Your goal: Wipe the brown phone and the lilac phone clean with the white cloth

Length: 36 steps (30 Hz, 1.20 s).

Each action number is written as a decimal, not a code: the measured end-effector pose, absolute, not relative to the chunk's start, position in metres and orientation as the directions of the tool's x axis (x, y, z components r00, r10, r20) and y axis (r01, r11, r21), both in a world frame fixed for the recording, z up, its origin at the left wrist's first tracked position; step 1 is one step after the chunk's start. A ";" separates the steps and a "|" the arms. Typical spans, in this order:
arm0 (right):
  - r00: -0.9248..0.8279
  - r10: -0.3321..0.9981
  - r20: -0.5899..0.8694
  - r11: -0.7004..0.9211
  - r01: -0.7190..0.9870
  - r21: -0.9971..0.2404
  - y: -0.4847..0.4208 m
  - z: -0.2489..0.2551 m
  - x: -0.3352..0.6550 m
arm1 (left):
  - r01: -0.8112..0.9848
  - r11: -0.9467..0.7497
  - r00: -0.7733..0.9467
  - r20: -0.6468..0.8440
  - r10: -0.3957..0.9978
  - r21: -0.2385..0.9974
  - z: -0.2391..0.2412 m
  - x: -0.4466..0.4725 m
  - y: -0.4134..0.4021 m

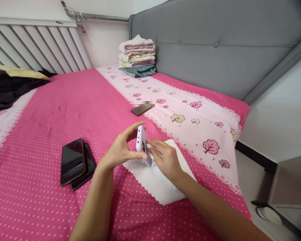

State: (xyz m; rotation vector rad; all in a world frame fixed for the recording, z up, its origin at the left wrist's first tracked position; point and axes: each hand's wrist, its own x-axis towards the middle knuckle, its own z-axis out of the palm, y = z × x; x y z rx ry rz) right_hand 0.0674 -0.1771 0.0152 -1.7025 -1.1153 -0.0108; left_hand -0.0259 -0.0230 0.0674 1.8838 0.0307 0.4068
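Note:
My left hand point(122, 147) grips a phone in a pale lavender case point(140, 139), with the thumb on the near edge and the fingers round the far one. The phone stands on its side, with one edge and part of its camera area showing. My right hand point(165, 157) is closed in a pinch on a small white wad point(149, 146), pressed to the back of the phone by the camera; whether it is cloth or tissue I cannot tell. Under both hands lies a white cloth point(163, 190) with a zigzag edge.
Two dark phones point(74, 160) overlap on the pink dotted bedspread point(47, 207) at left. Another dark phone point(140, 109) lies beyond my hands. Folded fabrics point(137, 57) are stacked by the grey headboard point(203, 40). Dark clothing point(12, 85) lies at far left, near a radiator point(40, 47).

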 end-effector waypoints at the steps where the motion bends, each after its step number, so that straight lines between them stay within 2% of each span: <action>1: 0.568 0.667 0.483 -0.025 0.664 -0.747 -0.177 0.014 0.068 | -0.177 -0.356 0.940 0.265 0.215 0.917 0.068 -0.026 -0.023; 5: 0.570 0.704 0.425 -0.079 0.657 -0.750 -0.175 0.011 0.070 | -0.178 -0.388 0.941 0.271 0.201 0.904 0.068 -0.027 -0.023; 10: 0.612 0.726 0.313 -0.262 0.667 -0.697 -0.173 0.009 0.069 | -0.171 -0.441 0.942 0.277 0.189 0.881 0.071 -0.027 -0.024; 14: 0.621 0.762 0.185 -0.436 0.702 -0.563 -0.171 0.010 0.069 | -0.167 -0.465 0.945 0.276 0.177 0.870 0.073 -0.028 -0.026; 17: 0.602 0.791 0.108 -0.502 0.739 -0.448 -0.170 0.010 0.069 | -0.163 -0.476 0.944 0.277 0.179 0.864 0.073 -0.030 -0.025; 23: 0.548 0.836 0.007 -0.527 0.807 -0.266 -0.167 0.010 0.069 | -0.149 -0.489 0.941 0.275 0.196 0.859 0.072 -0.030 -0.022; 27: 0.501 0.865 -0.033 -0.498 0.847 -0.189 -0.168 0.009 0.068 | -0.141 -0.484 0.941 0.268 0.205 0.864 0.073 -0.029 -0.021; 36: 0.491 0.870 -0.032 -0.486 0.847 -0.217 -0.173 0.012 0.066 | -0.140 -0.480 0.939 0.270 0.213 0.866 0.072 -0.029 -0.024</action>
